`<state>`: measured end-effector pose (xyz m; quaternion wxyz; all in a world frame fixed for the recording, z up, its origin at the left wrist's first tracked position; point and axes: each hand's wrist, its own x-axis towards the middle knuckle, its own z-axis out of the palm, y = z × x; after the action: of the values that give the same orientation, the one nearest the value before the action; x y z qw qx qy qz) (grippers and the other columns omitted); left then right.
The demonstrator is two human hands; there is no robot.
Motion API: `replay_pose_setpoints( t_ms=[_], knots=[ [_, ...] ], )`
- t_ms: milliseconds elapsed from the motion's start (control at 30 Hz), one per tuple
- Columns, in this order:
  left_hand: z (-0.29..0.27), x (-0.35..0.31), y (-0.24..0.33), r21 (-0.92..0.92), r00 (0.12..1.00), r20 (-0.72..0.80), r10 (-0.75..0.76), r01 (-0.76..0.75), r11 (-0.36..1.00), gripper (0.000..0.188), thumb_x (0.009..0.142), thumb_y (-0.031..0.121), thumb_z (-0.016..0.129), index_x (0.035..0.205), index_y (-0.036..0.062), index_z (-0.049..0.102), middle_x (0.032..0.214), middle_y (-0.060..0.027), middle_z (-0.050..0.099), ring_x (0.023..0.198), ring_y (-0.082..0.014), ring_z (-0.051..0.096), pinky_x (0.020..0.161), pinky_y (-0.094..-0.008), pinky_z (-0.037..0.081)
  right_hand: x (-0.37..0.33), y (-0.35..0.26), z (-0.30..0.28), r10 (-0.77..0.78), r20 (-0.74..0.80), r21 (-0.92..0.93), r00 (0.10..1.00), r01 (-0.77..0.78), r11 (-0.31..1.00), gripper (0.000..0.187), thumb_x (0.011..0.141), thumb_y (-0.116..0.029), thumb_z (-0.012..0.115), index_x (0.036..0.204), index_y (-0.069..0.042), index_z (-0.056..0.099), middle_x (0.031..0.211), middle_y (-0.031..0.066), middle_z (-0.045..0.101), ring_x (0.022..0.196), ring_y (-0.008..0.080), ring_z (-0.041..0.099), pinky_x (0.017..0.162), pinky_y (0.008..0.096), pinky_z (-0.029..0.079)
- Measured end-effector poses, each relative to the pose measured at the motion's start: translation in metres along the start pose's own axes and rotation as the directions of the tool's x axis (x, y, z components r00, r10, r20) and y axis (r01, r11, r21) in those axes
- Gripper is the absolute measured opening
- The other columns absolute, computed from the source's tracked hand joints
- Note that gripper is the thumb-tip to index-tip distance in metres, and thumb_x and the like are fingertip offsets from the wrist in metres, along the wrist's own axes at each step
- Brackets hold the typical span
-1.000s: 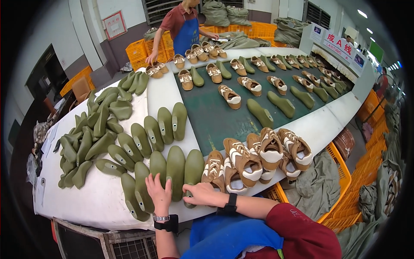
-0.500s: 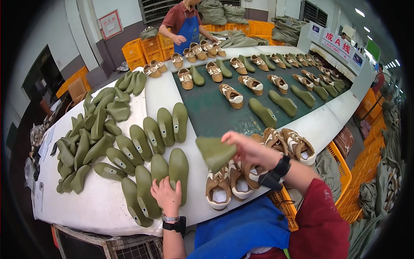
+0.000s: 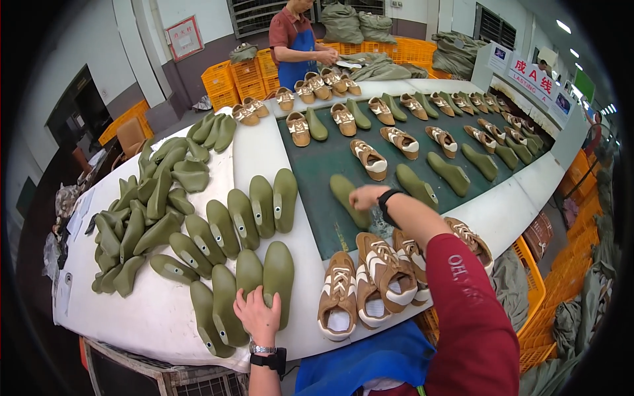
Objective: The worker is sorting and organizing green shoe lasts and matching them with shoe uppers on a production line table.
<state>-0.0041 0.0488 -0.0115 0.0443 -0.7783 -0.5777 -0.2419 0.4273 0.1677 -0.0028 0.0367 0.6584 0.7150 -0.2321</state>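
Note:
On the dark green belt, my right hand [image 3: 369, 197] is closed on the heel end of a green shoe last [image 3: 343, 191]. The last lies with its toe pointing away from me. My left hand [image 3: 258, 317] rests with spread fingers over the near ends of two green lasts, the middle last [image 3: 249, 269] and the right last [image 3: 278, 272], on the white table. Left of it lie two more lasts [image 3: 226, 300]. Brown-and-white sneakers [image 3: 338, 297] stand grouped between my arms at the near edge.
A row of lasts [image 3: 261, 204] and a heap of lasts [image 3: 158, 191] cover the left table [image 3: 165, 317]. Sneakers and lasts stand in rows on the belt [image 3: 310, 218]. Across the table, a person in a blue apron [image 3: 297, 56] handles something pale. Orange crates [image 3: 555, 284] stand at the right.
My right hand has carried the last forward from above the near sneakers and down onto the belt. My left hand stays on the lasts. The person opposite has brought both hands together.

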Motion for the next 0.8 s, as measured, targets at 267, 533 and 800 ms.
replay_pose_setpoints(
  t_ms=[267,533,800],
  knots=[
    [0.003,0.002,-0.002,0.026,1.0,-0.008,-0.003,0.004,1.0,0.038,0.076,0.033,0.065,0.102,0.0057,0.064,0.102,-0.0088,0.063,0.116,-0.0331,0.044,0.099,-0.0457,0.031,0.003,-0.009,0.02,0.224,0.112,0.112,0.968,-0.237,0.965,0.035,0.077,-0.013,0.052,0.111,-0.019,0.058,0.107,0.0097,0.063,0.104,0.0292,0.058,0.085,0.0398,0.046],
    [0.007,-0.007,-0.006,0.025,1.0,0.017,-0.014,0.014,1.0,0.041,0.077,0.037,0.062,0.105,0.0065,0.064,0.101,-0.0105,0.064,0.118,-0.0333,0.043,0.101,-0.0474,0.029,-0.03,-0.025,0.019,0.127,-0.041,-0.274,0.991,-0.133,0.952,0.048,0.077,-0.018,0.056,0.125,-0.018,0.053,0.11,0.0146,0.063,0.1,0.0323,0.06,0.083,0.0397,0.048],
    [0.007,0.0,-0.007,0.054,1.0,0.005,-0.001,0.001,0.999,0.042,0.079,0.039,0.062,0.105,0.0065,0.065,0.104,-0.0117,0.063,0.116,-0.0329,0.044,0.101,-0.0468,0.03,-0.137,-0.165,-0.001,-0.506,0.415,0.166,0.756,0.483,0.86,0.027,0.08,-0.025,0.059,0.094,-0.003,0.066,0.086,0.0163,0.067,0.082,0.0348,0.062,0.072,0.0428,0.049]
  ],
)
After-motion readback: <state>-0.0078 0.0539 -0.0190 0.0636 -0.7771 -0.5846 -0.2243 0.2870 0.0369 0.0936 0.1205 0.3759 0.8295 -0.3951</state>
